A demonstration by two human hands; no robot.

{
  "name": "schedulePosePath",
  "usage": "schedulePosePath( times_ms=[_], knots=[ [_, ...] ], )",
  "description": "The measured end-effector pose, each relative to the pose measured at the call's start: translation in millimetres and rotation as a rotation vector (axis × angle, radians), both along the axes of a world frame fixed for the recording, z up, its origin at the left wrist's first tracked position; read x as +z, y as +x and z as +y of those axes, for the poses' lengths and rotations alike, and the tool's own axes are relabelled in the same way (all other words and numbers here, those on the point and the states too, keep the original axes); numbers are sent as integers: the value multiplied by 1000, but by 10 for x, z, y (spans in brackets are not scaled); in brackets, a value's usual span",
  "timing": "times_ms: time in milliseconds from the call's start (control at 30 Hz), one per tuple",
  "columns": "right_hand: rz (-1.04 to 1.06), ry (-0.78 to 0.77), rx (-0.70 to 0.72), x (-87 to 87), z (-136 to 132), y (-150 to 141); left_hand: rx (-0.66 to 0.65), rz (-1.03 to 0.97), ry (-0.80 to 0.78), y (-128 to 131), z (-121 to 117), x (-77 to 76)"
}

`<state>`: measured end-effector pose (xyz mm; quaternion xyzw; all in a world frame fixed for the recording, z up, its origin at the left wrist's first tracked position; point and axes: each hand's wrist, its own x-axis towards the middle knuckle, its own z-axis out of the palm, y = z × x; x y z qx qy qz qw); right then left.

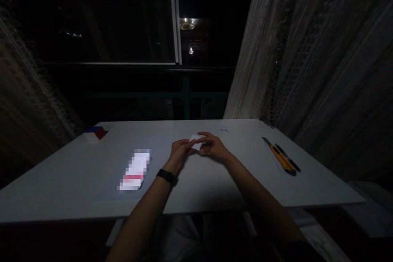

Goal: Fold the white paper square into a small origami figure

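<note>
- Dark room, night outside. Window frame [177, 20] upper left, lit chandelier [186, 24] seen past its right edge, pale curtains [250, 53] both sides.
- White bench [215, 188] spans the view, far edge up against the window side.
- Left hand [180, 152]: grip together, fingertips pinched on the near-left part of a small white paper piece [195, 142]. Black watch [166, 176] on that wrist.
- Right hand [214, 147]: grip also closed on the paper, from the right; fingers on top, thumb side low. Fingertips of the two hands meet or nearly so, can't tell which.
- Paper sits between both hands, about mid-bench, held at the fingertips. Fold detail too small and dim to read.
- Phone [135, 171] lies left of the left hand, screen lit, content pixelated, pink-red band toward the near end.
- Puzzle cube [95, 133] at far left corner: blue top, white and red sides showing.
- Small white scraps [224, 129] near far edge, right of middle.
- Yellow-and-black cutter [279, 157] at right, narrow end pointing away; black pen-like item [287, 157] just beside it, roughly parallel.
</note>
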<state>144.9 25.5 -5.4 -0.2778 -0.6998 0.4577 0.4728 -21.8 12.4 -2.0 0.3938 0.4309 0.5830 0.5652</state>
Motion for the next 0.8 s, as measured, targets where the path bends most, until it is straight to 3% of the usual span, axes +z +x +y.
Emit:
schedulePosePath(
  times_ms=[367,533,800],
  knots=[
    [-41,77,-46,-58,54,-12,-133,-40,-45,28,-56,50],
    [-7,-46,-4,-49,54,-18,-105,-42,-12,24,-38,18],
    [96,-137,-106,-40,76,4,-60,8,46,46,-50,53]
  ],
)
